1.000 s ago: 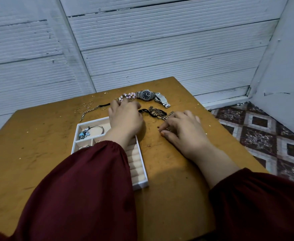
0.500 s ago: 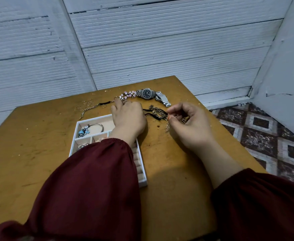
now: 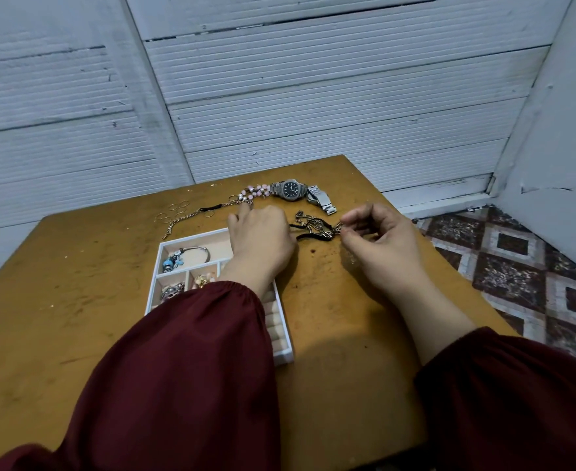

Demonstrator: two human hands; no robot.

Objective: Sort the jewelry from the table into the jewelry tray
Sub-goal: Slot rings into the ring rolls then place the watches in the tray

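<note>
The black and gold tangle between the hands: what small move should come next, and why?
Probably lift the right hand a little to draw the black and gold tangle free. It pinches the tangle's right end, the rest lies on the table, and the left hand covers part of the jewelry tray.

The white jewelry tray (image 3: 160, 263), lined in beige, lies flat on the table, partly under my left hand (image 3: 263, 243). Its wide far compartment holds a silver bangle (image 3: 196, 250) with blue charms. Two small compartments nearer me hold a silver piece (image 3: 172, 290) and a gold-and-pink piece (image 3: 203, 279), and padded ring rolls (image 3: 276, 322) run along its right side. Beyond the tray lie thin gold rings (image 3: 178, 209), a chain with a black cord (image 3: 191, 214), and a pink bead bracelet (image 3: 254, 192) touching a steel watch (image 3: 291, 189) with a dark dial. Right of the tray lies a tangle of black cord and gold chain (image 3: 314, 229), its right end pinched in my right hand (image 3: 378, 246).
</note>
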